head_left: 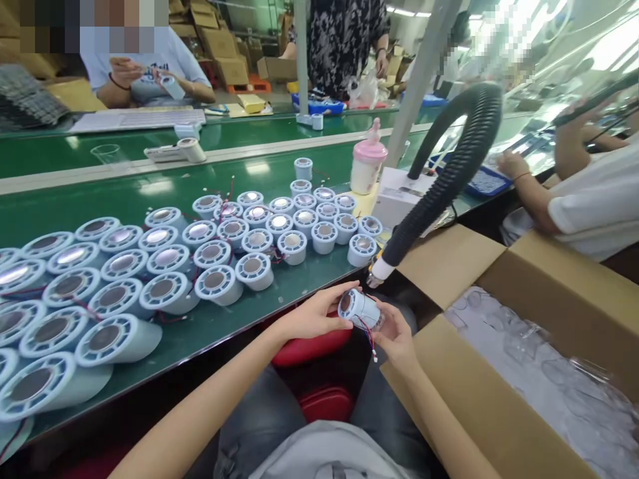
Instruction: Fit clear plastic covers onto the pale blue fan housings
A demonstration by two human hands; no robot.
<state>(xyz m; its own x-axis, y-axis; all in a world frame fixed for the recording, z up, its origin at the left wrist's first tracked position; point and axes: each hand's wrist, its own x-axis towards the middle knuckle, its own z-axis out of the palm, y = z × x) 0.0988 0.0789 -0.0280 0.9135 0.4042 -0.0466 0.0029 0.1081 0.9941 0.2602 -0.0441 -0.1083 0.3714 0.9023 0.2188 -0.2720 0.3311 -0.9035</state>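
Observation:
Above my lap, my left hand [324, 311] has its thumb and fingers closed around the ringed end of a light-blue cylindrical housing [364, 309]. My right hand [398, 336] grips the opposite end, where a bit of clear plastic shows between the fingers; its shape is mostly hidden. Thin red, blue and dark wires [368, 332] with a small white connector hang from the housing. Many similar light-blue housings [217, 283] stand in rows on the green bench [299, 289] to the left, round ends up, some with loose wires.
A black flexible hose [449, 179] arches down to a nozzle just above the hands. At right, an open cardboard box [464, 382] holds clear plastic covers [529, 339]. A pink-lidded cup [368, 166] stands on the bench. Co-workers [150, 73] sit across and at right.

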